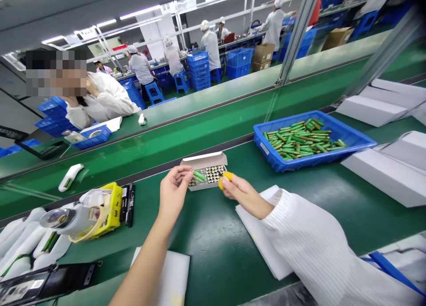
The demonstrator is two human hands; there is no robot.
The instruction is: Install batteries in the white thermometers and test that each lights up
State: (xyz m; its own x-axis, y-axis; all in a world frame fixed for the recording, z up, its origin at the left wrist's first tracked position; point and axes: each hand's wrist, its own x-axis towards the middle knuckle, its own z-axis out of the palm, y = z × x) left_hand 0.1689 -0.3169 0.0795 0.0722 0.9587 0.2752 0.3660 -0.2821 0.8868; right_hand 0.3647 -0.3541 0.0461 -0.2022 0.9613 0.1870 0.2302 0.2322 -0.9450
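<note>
My left hand point(175, 184) is closed with thumb and fingers round green batteries point(199, 176), which slant over the left part of an open white box point(208, 187). Upright batteries point(214, 172) with shiny round metal ends fill rows in the box's right part. The box's lid is folded up at the back. At the box's right edge, my right hand point(238, 188) has yellow covers on its thumb and finger, pinched together. Whatever lies between those fingertips is too small to make out.
A blue tray point(282, 164) of loose green batteries stands right of the box, near white cartons point(382, 172). White sheets point(262, 235) lie in front. Left are a yellow basket point(115, 212) with a bottle, and black pens point(129, 204). A person point(103, 95) sits across the green belt.
</note>
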